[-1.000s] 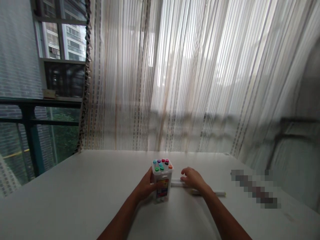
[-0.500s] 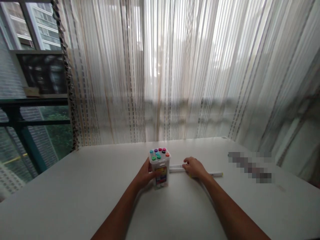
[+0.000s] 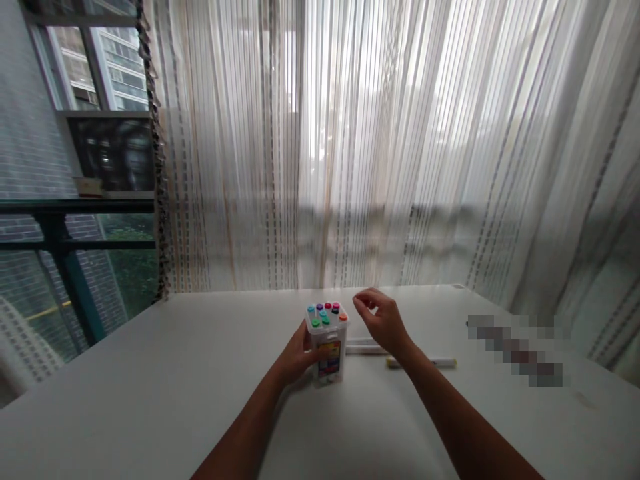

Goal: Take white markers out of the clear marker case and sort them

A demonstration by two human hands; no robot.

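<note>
My left hand (image 3: 295,357) is wrapped around the left side and front of a clear plastic marker box (image 3: 330,387). The box stands upright on the white table, with a colourful label in front. Several markers (image 3: 326,321) with round, differently coloured ends show in its top. My right hand (image 3: 383,320) is raised just to the right of the box top, fingers curled together towards the thumb. Whatever it may hold does not show. Beneath it, a white marker with yellow ends (image 3: 443,363) lies on the table, partly behind the wrist. White, bar-like things (image 3: 365,349) lie beside the box.
The white table (image 3: 200,373) reaches back to a sheer striped curtain (image 3: 250,200). A pixelated, blurred-out object (image 3: 520,350) lies on the table at the right. On the left, a window and dark green railing (image 3: 65,247) stand beyond the table edge.
My right hand has lifted from the white bar-like things and moved up and slightly left, towards the box top. My left hand still grips the box. The view has shifted slightly.
</note>
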